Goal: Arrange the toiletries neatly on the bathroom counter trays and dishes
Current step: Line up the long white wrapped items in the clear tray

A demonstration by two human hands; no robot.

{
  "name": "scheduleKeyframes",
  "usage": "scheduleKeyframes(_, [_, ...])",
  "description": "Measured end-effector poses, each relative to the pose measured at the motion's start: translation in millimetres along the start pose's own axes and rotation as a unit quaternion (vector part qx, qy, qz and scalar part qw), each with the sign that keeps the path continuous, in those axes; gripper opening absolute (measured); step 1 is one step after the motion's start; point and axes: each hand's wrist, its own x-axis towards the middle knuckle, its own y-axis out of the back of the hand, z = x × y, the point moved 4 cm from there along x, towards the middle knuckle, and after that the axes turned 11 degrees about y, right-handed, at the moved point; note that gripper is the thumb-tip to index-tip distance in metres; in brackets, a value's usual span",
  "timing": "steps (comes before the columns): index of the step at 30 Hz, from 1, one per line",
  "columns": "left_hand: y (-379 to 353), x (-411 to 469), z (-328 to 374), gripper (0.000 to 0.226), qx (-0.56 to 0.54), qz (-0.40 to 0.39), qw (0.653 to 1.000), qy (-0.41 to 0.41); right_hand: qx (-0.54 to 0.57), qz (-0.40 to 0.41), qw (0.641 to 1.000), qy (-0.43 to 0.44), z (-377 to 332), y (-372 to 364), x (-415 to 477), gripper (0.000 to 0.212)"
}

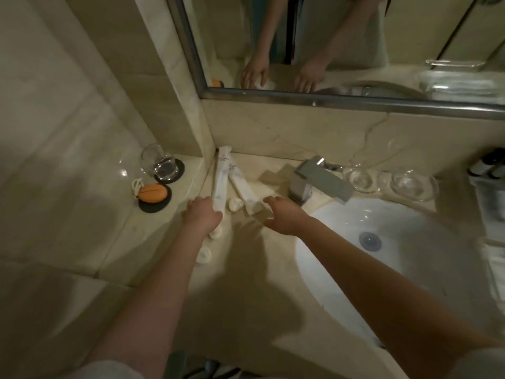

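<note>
Two long white sachets lie side by side on the beige counter (246,269), running back toward the wall corner. My left hand (203,214) has its fingers curled over the near end of the left sachet (220,176). My right hand (284,217) hovers with fingers spread at the near end of the right sachet (241,187); I cannot tell if it touches it. Three small round white packets are scattered nearby: one between the sachets (235,205), one under my left wrist (216,233), one nearer me (204,255). Two clear glass dishes (360,180) (412,184) sit right of the faucet.
A chrome faucet (319,181) overhangs the white basin (410,263). On the left ledge stand a glass tumbler (159,165) and an orange soap (152,193), each on a black coaster. Small dark-capped bottles (489,165) and folded towels (494,258) are at the right edge. A mirror hangs above.
</note>
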Motion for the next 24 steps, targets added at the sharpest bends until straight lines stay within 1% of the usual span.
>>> scheduleKeyframes(4, [5, 41, 10, 0.039, 0.015, -0.017, 1.000, -0.009, -0.006, -0.019, 1.000, -0.020, -4, -1, 48, 0.057])
scheduleKeyframes(8, [1, 74, 23, 0.038, -0.029, -0.031, 0.999, -0.006, -0.017, -0.018, 0.998, -0.053, -1, -12, 87, 0.062])
scheduleKeyframes(12, [-4, 98, 33, 0.048, -0.074, -0.051, 0.996, 0.012, -0.017, -0.017, 0.998, -0.066, -4, -26, 114, 0.062])
scheduleKeyframes(14, [-6, 107, 37, 0.052, -0.083, -0.048, 0.995, 0.030, -0.021, 0.004, 0.998, -0.063, -7, -32, 124, 0.061])
scheduleKeyframes(17, [-10, 115, 39, 0.054, -0.111, -0.066, 0.989, 0.077, 0.038, 0.025, 0.996, -0.071, -9, -34, 134, 0.067])
scheduleKeyframes(20, [-13, 119, 38, 0.046, -0.142, -0.101, 0.979, 0.104, 0.108, 0.024, 0.989, -0.096, -3, -34, 140, 0.073])
scheduleKeyframes(22, [-12, 121, 36, 0.035, -0.164, -0.102, 0.976, 0.100, 0.139, 0.034, 0.984, -0.110, 1, -33, 143, 0.070])
scheduleKeyframes(24, [-6, 119, 34, 0.032, -0.188, -0.074, 0.976, 0.085, 0.152, 0.054, 0.979, -0.121, 3, -31, 148, 0.062])
